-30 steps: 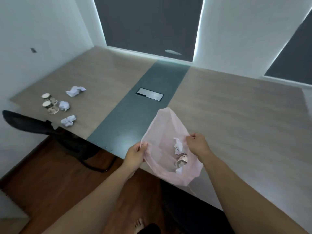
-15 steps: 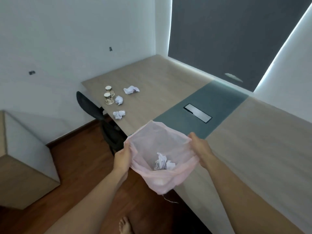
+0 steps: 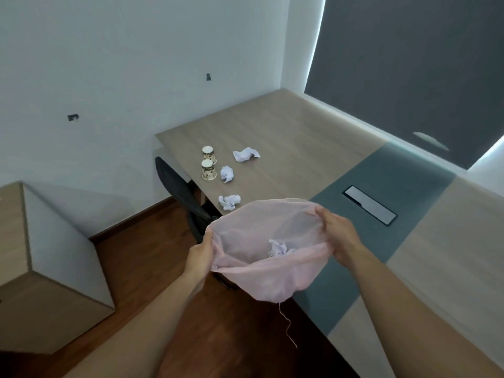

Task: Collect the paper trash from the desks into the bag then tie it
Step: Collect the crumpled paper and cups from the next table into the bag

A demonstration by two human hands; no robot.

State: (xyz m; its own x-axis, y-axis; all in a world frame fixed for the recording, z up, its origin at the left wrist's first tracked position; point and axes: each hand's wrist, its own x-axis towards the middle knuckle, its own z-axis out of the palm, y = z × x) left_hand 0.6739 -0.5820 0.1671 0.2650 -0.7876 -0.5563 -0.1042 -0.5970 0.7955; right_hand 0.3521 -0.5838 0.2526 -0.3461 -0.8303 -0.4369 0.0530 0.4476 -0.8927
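Observation:
A thin pink bag [image 3: 261, 279] hangs open in front of me, just off the desk's near edge. My left hand [image 3: 200, 253] grips its left rim and my right hand [image 3: 336, 236] grips its right rim. Crumpled white paper [image 3: 278, 249] lies inside it. On the wooden desk [image 3: 286, 137] sit two patterned paper cups [image 3: 208, 166], upside down, and three crumpled paper balls: one at the back [image 3: 246, 154], one beside the cups [image 3: 227, 174], one at the desk's edge [image 3: 229, 201].
A black chair [image 3: 180, 192] is tucked under the desk's left end. A grey strip with a metal cable hatch [image 3: 369, 204] runs across the desk. A wooden cabinet [image 3: 41, 268] stands at the left on the brown floor. White walls and a dark blind lie behind.
My view has swung left, bringing the cups and paper balls closer to the centre. The bag, held by both hands, has moved toward the desk's left end and its mouth is spread wider.

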